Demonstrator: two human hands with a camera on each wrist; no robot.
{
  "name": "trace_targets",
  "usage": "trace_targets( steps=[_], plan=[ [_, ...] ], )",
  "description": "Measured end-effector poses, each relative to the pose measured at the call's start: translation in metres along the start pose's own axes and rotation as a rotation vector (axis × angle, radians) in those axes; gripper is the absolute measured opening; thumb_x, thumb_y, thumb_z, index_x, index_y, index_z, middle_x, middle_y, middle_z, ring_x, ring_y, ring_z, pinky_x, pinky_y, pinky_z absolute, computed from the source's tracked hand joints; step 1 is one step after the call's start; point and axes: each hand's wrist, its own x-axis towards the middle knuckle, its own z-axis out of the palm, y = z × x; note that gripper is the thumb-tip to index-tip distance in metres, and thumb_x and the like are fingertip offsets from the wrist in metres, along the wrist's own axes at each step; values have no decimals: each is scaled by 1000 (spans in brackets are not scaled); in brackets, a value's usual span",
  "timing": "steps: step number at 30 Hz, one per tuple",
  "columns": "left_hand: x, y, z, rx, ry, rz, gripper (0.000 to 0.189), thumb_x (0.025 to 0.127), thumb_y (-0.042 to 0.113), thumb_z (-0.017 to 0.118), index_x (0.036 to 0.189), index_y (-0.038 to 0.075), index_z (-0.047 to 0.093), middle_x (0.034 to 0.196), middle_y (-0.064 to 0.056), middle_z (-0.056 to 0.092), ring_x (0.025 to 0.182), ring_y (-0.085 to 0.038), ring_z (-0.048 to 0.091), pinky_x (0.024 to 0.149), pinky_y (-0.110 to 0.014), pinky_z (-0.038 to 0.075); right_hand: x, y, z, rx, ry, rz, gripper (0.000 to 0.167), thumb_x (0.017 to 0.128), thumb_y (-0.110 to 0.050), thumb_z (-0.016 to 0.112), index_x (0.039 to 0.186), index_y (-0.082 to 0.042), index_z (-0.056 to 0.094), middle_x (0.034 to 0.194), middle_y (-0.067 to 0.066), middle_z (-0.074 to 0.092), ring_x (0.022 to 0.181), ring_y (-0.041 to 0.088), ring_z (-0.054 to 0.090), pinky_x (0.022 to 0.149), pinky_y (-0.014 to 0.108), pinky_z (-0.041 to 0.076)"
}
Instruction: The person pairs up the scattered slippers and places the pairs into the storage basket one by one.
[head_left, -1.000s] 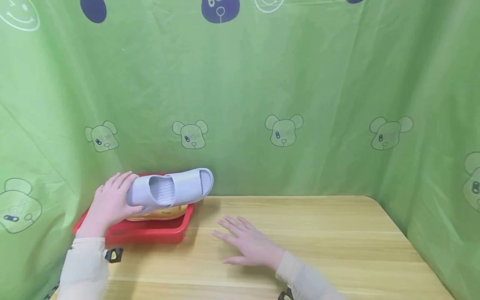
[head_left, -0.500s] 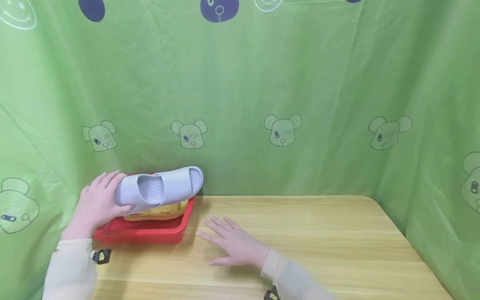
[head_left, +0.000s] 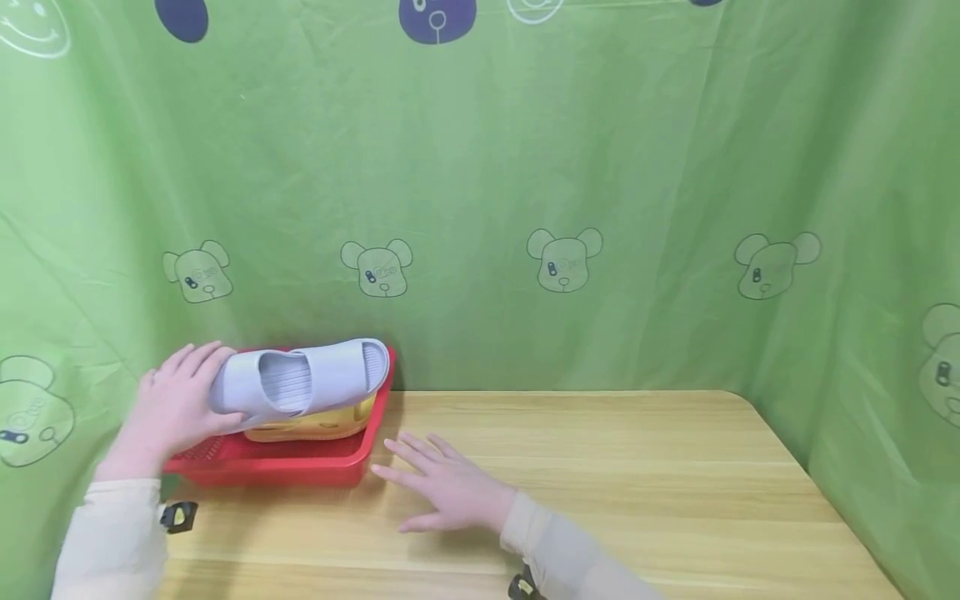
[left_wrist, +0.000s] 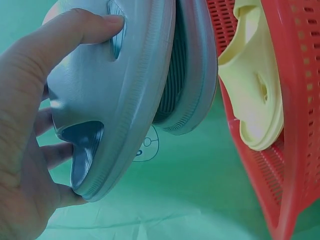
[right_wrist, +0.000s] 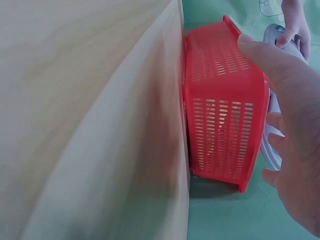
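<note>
My left hand point(head_left: 176, 408) grips a pair of pale lavender slippers point(head_left: 336, 375) above the red basket point(head_left: 300, 473). The left wrist view shows two slippers side by side, my thumb and fingers around the nearer slipper point(left_wrist: 127, 95). Inside the basket, partly hidden beneath them, lies a yellow slipper point(head_left: 318, 423) with a holed upper; whether there is a second one I cannot tell. With fingers spread, my right hand point(head_left: 453, 487) hovers over the table near the basket's front right corner. In the right wrist view the slotted basket wall point(right_wrist: 217, 135) appears just beyond that hand.
The basket stands at the left end of a wooden table point(head_left: 637, 467), close to the back. A green curtain point(head_left: 480, 183) with printed bear heads hangs behind and along both sides. Each wrist wears a small black camera point(head_left: 178, 517).
My left hand has carried the slippers leftward, so they now lie more fully over the basket. My right hand has also shifted left, closer to the basket, fingers still spread.
</note>
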Motion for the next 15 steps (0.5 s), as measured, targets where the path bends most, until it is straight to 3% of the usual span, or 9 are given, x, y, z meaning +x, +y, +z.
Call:
trace_targets(
  steps=[5,15],
  plan=[
    [0,-8,-1,33,-12,22,92,54,37,89,132,10,49,140,-23,48,125,-52,40,84,-76,36,8,-2,-1,3,1,-9,85,89,-68,48,156,-36,6,166,2,3,152,29,14,119,56,21],
    [-1,-15,-8,57,-45,36,91,54,37,90,131,9,49,139,-25,48,124,-53,39,85,-79,34,19,-4,1,-24,-14,-18,87,89,-69,47,156,-36,2,166,5,6,154,24,2,121,55,16]
  ],
)
